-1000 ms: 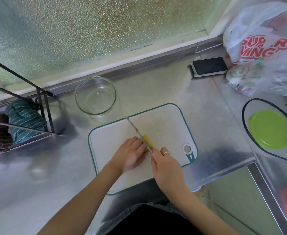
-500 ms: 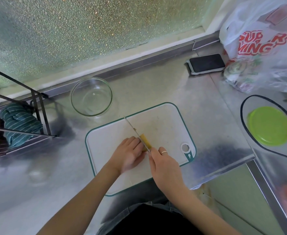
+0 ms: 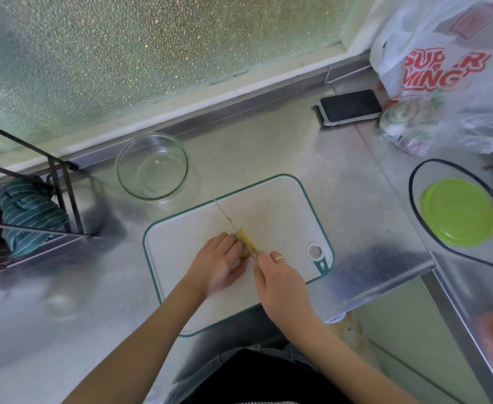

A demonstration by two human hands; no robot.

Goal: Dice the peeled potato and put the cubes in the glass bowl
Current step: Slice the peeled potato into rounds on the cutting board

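Note:
The peeled yellow potato point(image 3: 246, 239) lies on the white, green-rimmed cutting board point(image 3: 280, 211) in the middle of the steel counter. My left hand point(image 3: 220, 262) covers its left part with curled fingers and holds it in place. My right hand point(image 3: 280, 282), a ring on one finger, grips the knife point(image 3: 228, 219); the thin blade runs up and left from the hand and stands across the potato. The glass bowl point(image 3: 152, 167) sits beyond the board's left corner with only a tiny speck inside.
A dark wire rack point(image 3: 61, 188) with striped cloths point(image 3: 26, 211) stands at the left. A phone point(image 3: 350, 106) lies at the back right beside a white plastic bag point(image 3: 449, 71). A green lid point(image 3: 458, 211) and a black cable point(image 3: 443, 249) lie on the right.
The view has shifted slightly. The knife blade has stayed on the potato with small cutting motion; both hands remain in place on the board.

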